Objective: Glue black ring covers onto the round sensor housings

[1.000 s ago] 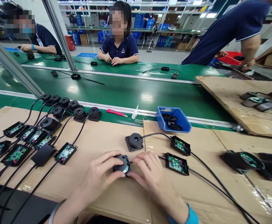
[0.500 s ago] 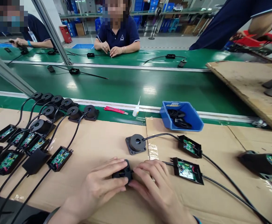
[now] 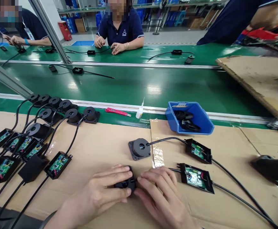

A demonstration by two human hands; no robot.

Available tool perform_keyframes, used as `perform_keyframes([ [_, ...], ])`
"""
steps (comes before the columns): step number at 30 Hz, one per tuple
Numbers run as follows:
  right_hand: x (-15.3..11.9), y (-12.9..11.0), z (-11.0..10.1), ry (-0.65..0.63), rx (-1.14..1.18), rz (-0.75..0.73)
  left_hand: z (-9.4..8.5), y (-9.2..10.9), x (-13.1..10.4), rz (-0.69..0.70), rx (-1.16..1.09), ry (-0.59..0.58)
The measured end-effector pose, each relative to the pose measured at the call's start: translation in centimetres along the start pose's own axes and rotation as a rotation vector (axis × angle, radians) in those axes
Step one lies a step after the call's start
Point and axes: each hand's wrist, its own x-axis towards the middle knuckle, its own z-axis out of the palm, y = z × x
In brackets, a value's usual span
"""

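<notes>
My left hand is closed around a black square-flanged housing on the cardboard, thumb and fingers on either side of it. Just to the right, my right hand pinches the black cable where it enters that housing; the fingers cover most of the cable there. The cable comes out beyond my right hand and runs to an open black box with a green circuit board. Behind my hands sits another round black housing, its cable leading to a second open box.
Several wired housings and open circuit boxes crowd the left. A red utility knife, a small dropper bottle and a blue bin of black parts line the back. Past the green conveyor, co-workers sit; raised cardboard stands right.
My right fingers have shifted slightly right along the cable, showing a little more of it at the housing. My left hand keeps its hold. The view has moved slightly.
</notes>
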Motion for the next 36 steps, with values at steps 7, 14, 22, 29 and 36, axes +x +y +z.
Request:
perform_keyframes([
  [7, -0.3, -0.1, -0.1, -0.006, -0.018, 0.007, -0.7, -0.2, 0.7, 0.033, -0.004, -0.066],
  [14, -0.2, -0.2, -0.2, -0.018, -0.036, 0.025, -0.9, 0.1, 1.2, 0.031, 0.072, -0.091],
  [22, -0.3, -0.7, -0.7, 0.009, -0.036, 0.007, 1.3, 0.9, -0.1, 0.026, 0.228, 0.023],
  [29, -0.9, -2.0, 0.6, 0.022, -0.201, -0.177, 2.4, 1.3, 0.0, -0.007, 0.282, 0.129],
  [36, 0.4, -3.8, 1.4, -0.022, -0.416, -0.242, 1.8, 0.7, -1.1, -0.122, 0.065, 0.087],
])
